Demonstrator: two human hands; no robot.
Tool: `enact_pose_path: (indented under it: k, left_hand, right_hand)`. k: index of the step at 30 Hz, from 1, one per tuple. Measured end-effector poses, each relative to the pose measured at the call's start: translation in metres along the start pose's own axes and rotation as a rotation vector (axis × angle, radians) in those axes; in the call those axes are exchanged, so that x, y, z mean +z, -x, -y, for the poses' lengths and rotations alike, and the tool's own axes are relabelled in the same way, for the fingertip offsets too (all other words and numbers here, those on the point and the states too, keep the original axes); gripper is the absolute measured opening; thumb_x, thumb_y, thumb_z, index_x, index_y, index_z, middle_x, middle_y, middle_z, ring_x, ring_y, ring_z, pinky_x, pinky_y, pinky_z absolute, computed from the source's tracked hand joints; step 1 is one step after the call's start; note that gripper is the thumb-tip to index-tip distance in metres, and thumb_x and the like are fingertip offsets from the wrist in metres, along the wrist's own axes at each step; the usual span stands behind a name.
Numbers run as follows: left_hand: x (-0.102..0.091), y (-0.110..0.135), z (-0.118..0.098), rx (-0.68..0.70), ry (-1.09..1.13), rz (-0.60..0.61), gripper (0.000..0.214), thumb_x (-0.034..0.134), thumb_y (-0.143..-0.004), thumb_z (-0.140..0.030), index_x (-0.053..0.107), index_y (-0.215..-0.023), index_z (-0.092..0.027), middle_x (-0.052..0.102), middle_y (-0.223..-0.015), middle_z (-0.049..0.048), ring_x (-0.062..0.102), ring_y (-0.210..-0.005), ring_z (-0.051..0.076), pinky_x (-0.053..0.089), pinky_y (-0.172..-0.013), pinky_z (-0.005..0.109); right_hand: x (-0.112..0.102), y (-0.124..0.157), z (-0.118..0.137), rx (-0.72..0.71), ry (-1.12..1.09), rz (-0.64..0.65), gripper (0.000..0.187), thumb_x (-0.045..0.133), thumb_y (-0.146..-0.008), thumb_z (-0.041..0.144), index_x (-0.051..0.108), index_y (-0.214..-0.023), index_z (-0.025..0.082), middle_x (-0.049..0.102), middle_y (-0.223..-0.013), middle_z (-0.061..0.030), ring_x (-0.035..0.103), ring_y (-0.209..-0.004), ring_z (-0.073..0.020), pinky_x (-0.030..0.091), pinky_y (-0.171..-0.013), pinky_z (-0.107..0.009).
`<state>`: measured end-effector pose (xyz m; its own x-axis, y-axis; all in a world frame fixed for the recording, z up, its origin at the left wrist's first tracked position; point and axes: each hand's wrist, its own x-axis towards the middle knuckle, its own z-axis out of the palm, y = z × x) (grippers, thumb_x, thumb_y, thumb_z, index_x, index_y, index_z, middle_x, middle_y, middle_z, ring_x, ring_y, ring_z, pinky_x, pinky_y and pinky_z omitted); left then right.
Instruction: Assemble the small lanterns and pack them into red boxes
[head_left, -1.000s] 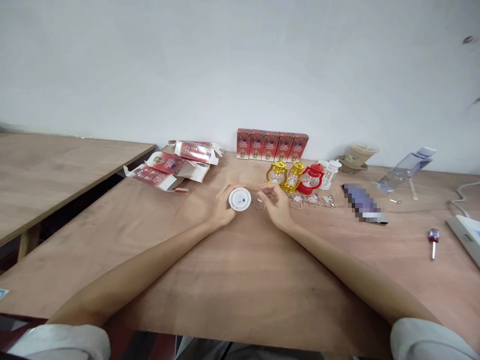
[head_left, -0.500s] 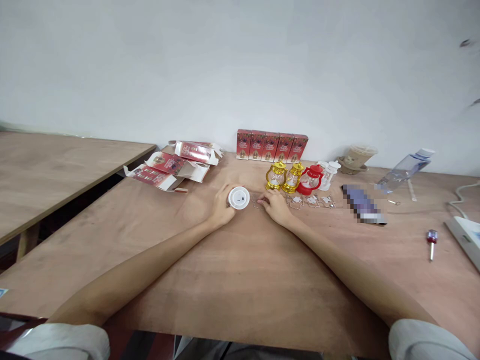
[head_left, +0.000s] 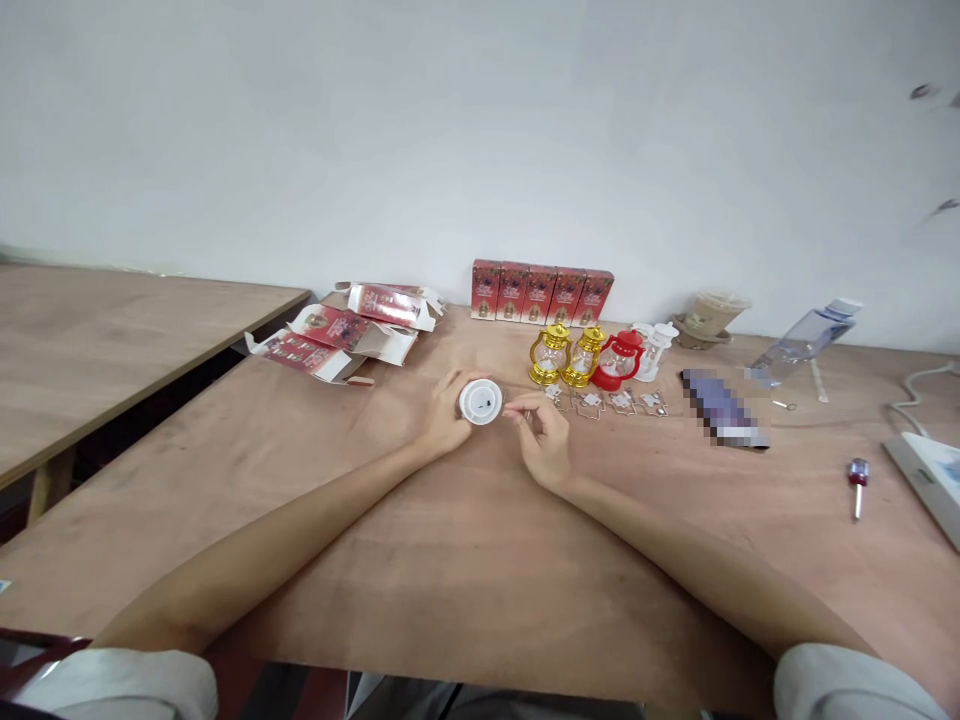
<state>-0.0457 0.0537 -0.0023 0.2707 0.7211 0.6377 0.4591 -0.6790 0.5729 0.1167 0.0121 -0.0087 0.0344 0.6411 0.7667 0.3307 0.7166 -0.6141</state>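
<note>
My left hand [head_left: 448, 415] is wrapped round an object with a round white base [head_left: 481, 402], which faces up toward me. A small dark slot or mark shows on that base; the rest of the object is hidden by the hand. Just right of the base, my right hand [head_left: 546, 440] pinches thumb and forefinger together. Whatever lies between those fingertips is too small to make out. Several bent wire pieces [head_left: 589, 403] with small whitish parts lie in a row beyond the right hand. Behind them stand two gold lanterns [head_left: 550, 355], a red lantern [head_left: 618, 360] and a white lantern [head_left: 655, 352].
Several red printed boxes [head_left: 541, 293] stand along the wall. Opened, flattened boxes [head_left: 337, 335] lie at the left. On the right are a phone [head_left: 721, 405], a cup [head_left: 712, 315], a tilted water bottle [head_left: 810, 340], a screwdriver [head_left: 858, 485] and a white device [head_left: 926, 480].
My right hand has drawn back from the wire pieces and turned, its fingertips now close to the white base. The left hand keeps its hold, and the base has tilted slightly.
</note>
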Motion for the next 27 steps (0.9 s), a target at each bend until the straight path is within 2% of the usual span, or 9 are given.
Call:
enact_pose_path:
  k: [5,10,17,27]
  left_hand:
    - [0.0001,0.0028,-0.0014,0.039,-0.034,0.089,0.040,0.060,-0.073,-0.015,0.060,-0.112,-0.021,0.059,-0.115,0.0086,0.056,-0.111,0.025,0.045,-0.092,0.040]
    - [-0.0007,0.0032,-0.0014,0.020,-0.044,0.118,0.043,0.058,-0.073,-0.013,0.058,-0.114,-0.023,0.058,-0.118,0.0083,0.054,-0.114,0.025,0.042,-0.095,0.040]
    - [0.0001,0.0037,-0.0015,0.055,-0.025,0.091,0.040,0.055,-0.074,-0.014,0.059,-0.113,-0.021,0.058,-0.116,0.0091,0.054,-0.114,0.024,0.043,-0.094,0.039]
    - [0.0003,0.0046,0.0008,0.072,-0.059,0.097,0.043,0.056,-0.073,-0.012,0.058,-0.116,-0.022,0.058,-0.117,0.0086,0.053,-0.115,0.025,0.042,-0.096,0.040]
  right_hand:
    - [0.0036,0.0041,0.0104,-0.035,-0.020,0.086,0.011,0.053,-0.089,0.026,0.060,-0.082,0.023,0.068,-0.081,-0.0035,0.064,-0.078,-0.0168,0.051,-0.071,-0.031]
    - [0.0032,0.0038,0.0099,-0.078,0.007,0.076,0.009,0.054,-0.088,0.022,0.061,-0.083,0.023,0.070,-0.084,-0.0043,0.066,-0.082,-0.0174,0.052,-0.075,-0.033]
    - [0.0019,0.0015,0.0114,-0.196,0.120,0.068,0.015,0.056,-0.086,0.018,0.059,-0.072,0.023,0.070,-0.077,-0.0041,0.063,-0.076,-0.0188,0.050,-0.072,-0.037]
    - [0.0027,0.0029,0.0090,-0.262,0.152,0.091,0.014,0.055,-0.087,0.015,0.061,-0.076,0.023,0.070,-0.078,-0.0040,0.062,-0.077,-0.0183,0.050,-0.071,-0.036]
